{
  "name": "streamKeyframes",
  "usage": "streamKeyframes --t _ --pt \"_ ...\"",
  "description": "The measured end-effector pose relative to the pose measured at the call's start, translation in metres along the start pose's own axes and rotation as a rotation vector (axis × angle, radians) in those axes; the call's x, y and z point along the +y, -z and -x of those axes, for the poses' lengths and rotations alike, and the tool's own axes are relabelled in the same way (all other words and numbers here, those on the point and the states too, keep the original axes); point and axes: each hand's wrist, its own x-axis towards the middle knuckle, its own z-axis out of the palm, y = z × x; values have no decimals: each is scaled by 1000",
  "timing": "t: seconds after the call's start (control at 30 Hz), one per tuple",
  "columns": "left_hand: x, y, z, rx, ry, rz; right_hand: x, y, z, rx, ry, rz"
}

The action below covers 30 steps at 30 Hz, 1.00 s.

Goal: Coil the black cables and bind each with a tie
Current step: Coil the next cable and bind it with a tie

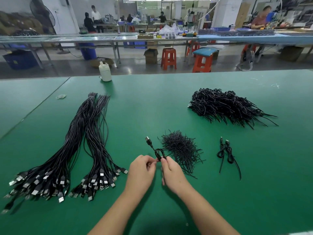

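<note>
My left hand and my right hand meet over the green table and together hold a small coiled black cable. Its USB plug sticks up and to the left. Both hands pinch at the base of the coil, where a thin black tie seems to lie; the tie itself is mostly hidden by my fingers. Just right of the coil lies a heap of short black ties. Two long bundles of straight USB cables lie at the left. Two bound coils rest at the right.
A big pile of bound coils sits at the far right of the table. A white bottle stands at the far edge, with loose rubber bands to its left. Beyond are stools, benches and several people at work.
</note>
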Motion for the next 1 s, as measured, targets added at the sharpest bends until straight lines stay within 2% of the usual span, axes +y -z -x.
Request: streamKeyframes --t 0.2,0.3,0.43,0.5,0.57,0.63,0.7,0.83,0.9,1.0 --pt "5 -1 2 18 -55 24 -1 0 2 -40 -19 11" --pt "6 0 8 29 -183 -120 -2 2 1 -40 -52 -6" --pt "5 5 9 168 -440 -325 -6 6 0 -70 -107 -64" --pt "-1 6 4 214 -643 -408 -7 9 0 -101 -130 -114" --pt "-5 11 -1 194 -838 -465 -9 14 2 -181 -171 -235" --pt "-7 18 -5 121 -945 -478 -11 22 4 -317 -202 -321" --pt "-9 22 -6 28 -893 -414 -13 28 5 -419 -221 -333" --pt "-6 24 -1 -82 -342 -25 -18 28 5 -382 -185 -178" --pt "-3 25 -3 -115 -185 90 -20 27 4 -335 -95 12" --pt "0 27 -8 -190 -81 88 -17 29 5 -322 139 463"
